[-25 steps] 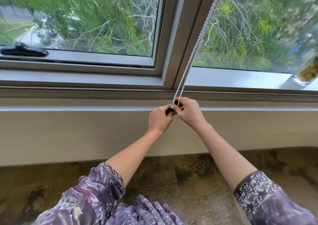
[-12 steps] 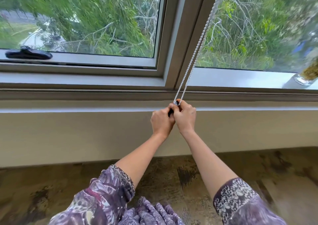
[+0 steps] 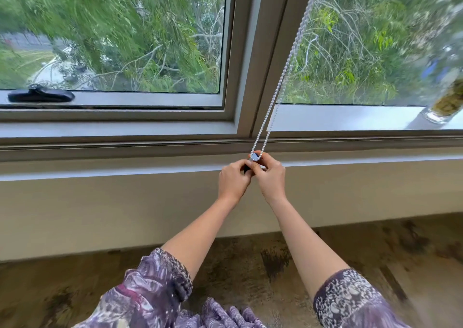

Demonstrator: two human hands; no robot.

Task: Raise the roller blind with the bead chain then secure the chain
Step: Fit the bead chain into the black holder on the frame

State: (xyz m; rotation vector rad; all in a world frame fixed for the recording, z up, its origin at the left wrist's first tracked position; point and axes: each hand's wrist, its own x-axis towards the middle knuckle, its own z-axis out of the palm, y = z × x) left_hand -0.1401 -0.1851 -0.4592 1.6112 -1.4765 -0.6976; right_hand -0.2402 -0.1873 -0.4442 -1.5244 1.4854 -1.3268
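Observation:
A white bead chain (image 3: 285,74) runs as a taut double strand from the top of the view down to the sill. Its bottom loop wraps a small round chain holder (image 3: 255,156) at the window ledge. My left hand (image 3: 234,179) and my right hand (image 3: 271,176) meet at that holder, fingers pinched on it and on the chain's loop. A dark part shows between the two thumbs. The roller blind itself is out of view above; both panes are uncovered.
A black window handle (image 3: 40,96) lies on the left sash frame. A glass jar (image 3: 446,102) with greenish contents stands on the right sill. The grey mullion (image 3: 253,77) runs behind the chain. Below the white ledge (image 3: 125,172) lies a mottled brown floor.
My hands stay at the chain holder, the right wrist shifting slightly outward again. The view has tilted a little; the chain remains taut.

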